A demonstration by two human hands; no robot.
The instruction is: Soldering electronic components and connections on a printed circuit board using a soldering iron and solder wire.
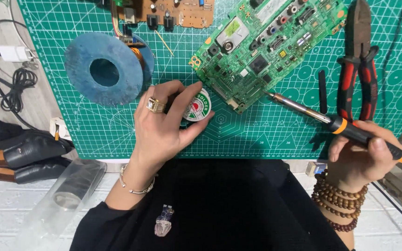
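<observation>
On the green mat (266, 135), left hand (164, 125) grips solder spool (197, 106); right hand (364, 155) holds soldering iron (312, 114).

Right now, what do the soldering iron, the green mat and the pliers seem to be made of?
Soldering iron, held in the right hand: dull grey metal shaft, black handle with orange rings, probably plastic or rubber.
Green mat: matte, flat sheet with a printed white grid, likely vinyl or rubber.
Pliers: dark, worn metal head; red and black grips that look rubbery.

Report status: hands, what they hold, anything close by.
Left hand grips round tin. Right hand holds soldering iron, tip beside green circuit board. Pliers nearby.
</observation>
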